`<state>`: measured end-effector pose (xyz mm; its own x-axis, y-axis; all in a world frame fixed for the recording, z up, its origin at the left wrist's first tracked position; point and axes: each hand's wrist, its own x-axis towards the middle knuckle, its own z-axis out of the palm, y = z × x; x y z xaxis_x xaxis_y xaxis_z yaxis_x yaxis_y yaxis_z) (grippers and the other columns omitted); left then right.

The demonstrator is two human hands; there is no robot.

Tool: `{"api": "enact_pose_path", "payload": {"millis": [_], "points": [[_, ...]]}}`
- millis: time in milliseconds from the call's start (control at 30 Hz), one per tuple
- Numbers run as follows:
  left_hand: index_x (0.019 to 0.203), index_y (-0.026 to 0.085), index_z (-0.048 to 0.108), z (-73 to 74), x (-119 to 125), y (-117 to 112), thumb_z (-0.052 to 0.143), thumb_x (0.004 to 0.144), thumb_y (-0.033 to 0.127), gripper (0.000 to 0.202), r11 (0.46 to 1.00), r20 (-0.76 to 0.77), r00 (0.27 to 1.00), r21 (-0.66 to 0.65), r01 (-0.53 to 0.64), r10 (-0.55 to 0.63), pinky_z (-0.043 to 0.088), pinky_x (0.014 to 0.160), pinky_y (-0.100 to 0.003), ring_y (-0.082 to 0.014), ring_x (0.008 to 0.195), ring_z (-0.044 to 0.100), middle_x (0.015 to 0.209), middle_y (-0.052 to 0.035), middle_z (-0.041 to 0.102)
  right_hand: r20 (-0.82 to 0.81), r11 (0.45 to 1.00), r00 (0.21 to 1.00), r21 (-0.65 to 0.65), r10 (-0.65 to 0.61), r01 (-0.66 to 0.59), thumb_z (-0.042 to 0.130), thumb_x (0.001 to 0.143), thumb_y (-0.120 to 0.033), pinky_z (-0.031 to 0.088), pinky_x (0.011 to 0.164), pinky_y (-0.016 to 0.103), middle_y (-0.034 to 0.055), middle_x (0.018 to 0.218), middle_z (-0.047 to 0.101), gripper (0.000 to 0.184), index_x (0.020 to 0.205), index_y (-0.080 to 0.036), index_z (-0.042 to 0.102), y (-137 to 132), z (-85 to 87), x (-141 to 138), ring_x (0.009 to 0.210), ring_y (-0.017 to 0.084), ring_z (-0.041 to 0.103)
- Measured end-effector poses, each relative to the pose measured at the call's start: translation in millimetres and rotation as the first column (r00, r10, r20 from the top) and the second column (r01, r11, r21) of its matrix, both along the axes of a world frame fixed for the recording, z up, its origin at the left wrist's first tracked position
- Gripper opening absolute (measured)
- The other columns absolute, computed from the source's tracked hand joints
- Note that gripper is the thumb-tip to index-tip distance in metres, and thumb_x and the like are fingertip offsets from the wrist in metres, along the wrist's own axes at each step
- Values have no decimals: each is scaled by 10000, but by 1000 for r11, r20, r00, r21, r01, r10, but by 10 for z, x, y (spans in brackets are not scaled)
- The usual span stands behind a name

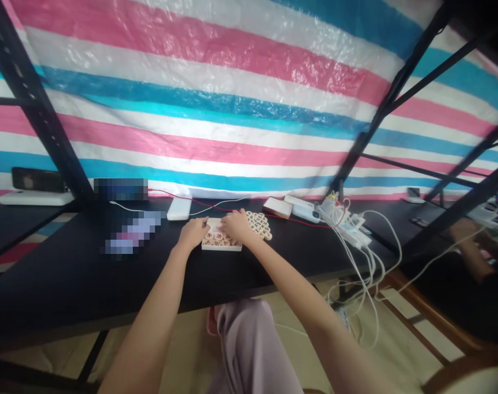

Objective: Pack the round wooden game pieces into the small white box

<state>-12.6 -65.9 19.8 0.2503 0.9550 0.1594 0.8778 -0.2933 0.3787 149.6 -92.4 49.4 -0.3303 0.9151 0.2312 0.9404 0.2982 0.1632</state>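
A shallow white box (221, 243) with round game pieces marked in red lies on the black table (68, 273). My left hand (192, 232) rests at the box's left edge, fingers curled against it. My right hand (235, 224) lies on top of the pieces in the box, fingers bent down over them. Whether either hand holds a piece is hidden. A cluster of several more round pieces (259, 223) sits on the table just right of my right hand.
A white power bank (179, 208) with a cable lies behind the box. Small boxes (277, 207), a white device (305, 212) and a tangle of white cables (355, 241) lie to the right. Black shelf posts (39, 109) stand either side, a striped tarp (232, 98) behind. Another person's arm (470, 246) shows far right.
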Motion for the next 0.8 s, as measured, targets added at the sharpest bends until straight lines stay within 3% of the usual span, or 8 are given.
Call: {"api": "enact_pose_path", "payload": {"millis": [167, 367, 567, 800], "points": [[1259, 188, 521, 8, 8, -13, 373, 793, 260, 494, 1000, 9, 1000, -1, 14, -14, 435, 698, -263, -227, 873, 614, 863, -75, 677, -171, 977, 985, 207, -8, 44, 374, 928, -365, 267, 753, 338, 49, 1105, 611, 306, 1127, -280, 590, -372, -5, 403, 971, 199, 483], [1264, 197, 517, 10, 17, -10, 373, 791, 259, 498, 1000, 0, 1000, -4, 13, -13, 431, 722, -265, -232, 897, 606, 889, -77, 675, -256, 979, 966, 183, -35, 84, 503, 876, -357, 258, 702, 308, 18, 1031, 624, 197, 984, -305, 660, -916, -231, 893, 908, 168, 495], [1265, 197, 515, -4, 13, -25, 371, 803, 267, 490, 1000, -2, 1000, 0, 2, -2, 431, 733, -260, -225, 900, 603, 907, -77, 675, -202, 976, 977, 189, -71, 110, 507, 875, -359, 228, 677, 305, 14, 961, 627, 196, 850, -279, 685, -1011, -333, 912, 860, 158, 479], [1265, 204, 513, -26, 10, -26, 364, 807, 248, 483, 1000, -19, 1000, 15, 24, -24, 428, 728, -266, -216, 870, 605, 904, -71, 671, -95, 964, 994, 256, -45, 68, 450, 887, -196, 228, 679, 308, 42, 1023, 595, 287, 1100, -301, 613, -1046, -365, 909, 856, 168, 462]]}}
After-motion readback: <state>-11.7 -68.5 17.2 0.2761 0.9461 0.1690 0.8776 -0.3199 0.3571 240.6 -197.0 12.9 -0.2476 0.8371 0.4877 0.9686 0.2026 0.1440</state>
